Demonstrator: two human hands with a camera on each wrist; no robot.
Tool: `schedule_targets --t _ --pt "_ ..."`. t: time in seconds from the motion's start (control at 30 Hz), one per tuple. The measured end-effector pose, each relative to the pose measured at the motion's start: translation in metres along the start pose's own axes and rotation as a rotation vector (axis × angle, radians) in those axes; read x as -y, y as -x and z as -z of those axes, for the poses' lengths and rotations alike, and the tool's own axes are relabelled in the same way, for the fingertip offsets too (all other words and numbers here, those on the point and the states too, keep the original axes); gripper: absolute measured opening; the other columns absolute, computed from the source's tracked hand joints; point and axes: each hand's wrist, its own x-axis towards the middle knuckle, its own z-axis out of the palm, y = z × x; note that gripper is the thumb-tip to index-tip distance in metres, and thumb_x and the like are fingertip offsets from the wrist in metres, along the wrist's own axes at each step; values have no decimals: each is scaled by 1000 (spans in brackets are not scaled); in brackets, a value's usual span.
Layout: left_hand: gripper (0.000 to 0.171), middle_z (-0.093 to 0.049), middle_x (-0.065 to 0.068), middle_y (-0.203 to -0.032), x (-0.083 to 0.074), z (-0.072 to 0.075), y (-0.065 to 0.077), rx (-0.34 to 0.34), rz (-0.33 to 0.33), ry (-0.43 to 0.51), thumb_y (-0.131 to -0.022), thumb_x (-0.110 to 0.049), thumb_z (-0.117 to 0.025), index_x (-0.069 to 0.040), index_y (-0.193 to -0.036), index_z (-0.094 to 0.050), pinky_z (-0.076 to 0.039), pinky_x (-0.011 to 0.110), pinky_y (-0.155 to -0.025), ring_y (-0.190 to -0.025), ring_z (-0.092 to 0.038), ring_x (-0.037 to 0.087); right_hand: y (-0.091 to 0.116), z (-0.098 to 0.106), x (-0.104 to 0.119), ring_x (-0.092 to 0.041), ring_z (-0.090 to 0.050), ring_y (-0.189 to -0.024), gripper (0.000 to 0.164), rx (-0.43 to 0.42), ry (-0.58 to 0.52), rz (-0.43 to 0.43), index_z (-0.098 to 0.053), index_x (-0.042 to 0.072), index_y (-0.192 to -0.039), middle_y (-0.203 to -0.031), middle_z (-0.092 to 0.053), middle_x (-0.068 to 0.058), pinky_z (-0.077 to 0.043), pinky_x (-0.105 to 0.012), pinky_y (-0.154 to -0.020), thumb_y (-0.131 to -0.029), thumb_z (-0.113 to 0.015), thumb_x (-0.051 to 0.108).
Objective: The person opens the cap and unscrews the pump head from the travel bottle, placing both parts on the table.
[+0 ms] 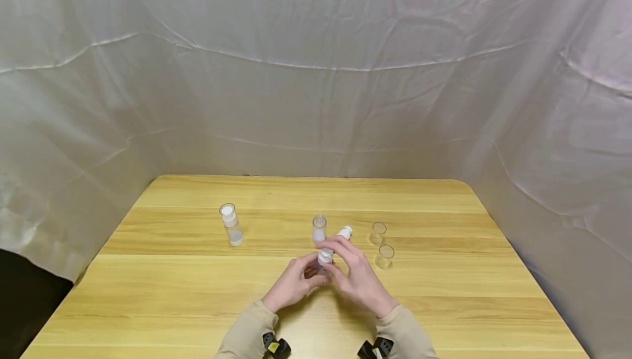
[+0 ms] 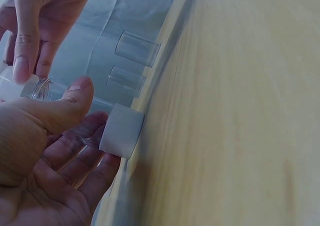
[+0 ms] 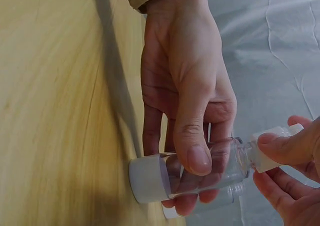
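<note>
My left hand [image 1: 294,284] holds a small clear bottle [image 3: 227,178] upright just above or on the table, fingers and thumb wrapped round its body. The bottle has a broad white base [image 2: 121,131]. At its neck sits a white pump top [image 3: 266,155], pinched between the thumb and fingers of my right hand [image 1: 362,282]. Clear threads show between neck and pump top in the left wrist view. Just beyond my right fingers, a white pump piece [image 1: 346,231] lies partly hidden. A second clear bottle [image 1: 319,227] stands behind my hands.
Two clear open-rimmed cylinders [image 1: 378,231], like overcaps, stand to the right of my hands. Far left on the wooden table [image 1: 173,293] is a bottle with a white top under a clear cover [image 1: 230,224]. Grey cloth [image 1: 316,101] hangs round the table's back and sides.
</note>
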Motion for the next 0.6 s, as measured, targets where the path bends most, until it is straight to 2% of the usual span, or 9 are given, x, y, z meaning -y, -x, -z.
schedule_targets --t 0.4,0.6 --pt "39 -71 18 -123 0 0 0 -12 30 -6 -93 -11 -70 -3 -130 -62 -56 30 -104 -115 -68 33 -1 4 -7 -24 -66 -106 45 -133 -5 66 -65 4 -119 -116 -68 -9 -59 -36 -99 -77 -77 -8" --pt "40 -68 21 -127 -1 0 0 -6 28 28 -93 -10 -69 1 -130 -60 -54 39 -108 -118 -67 35 0 16 -17 -24 -67 -101 47 -193 -10 92 -66 0 -116 -113 -69 -12 -61 -26 -95 -73 -80 -12"
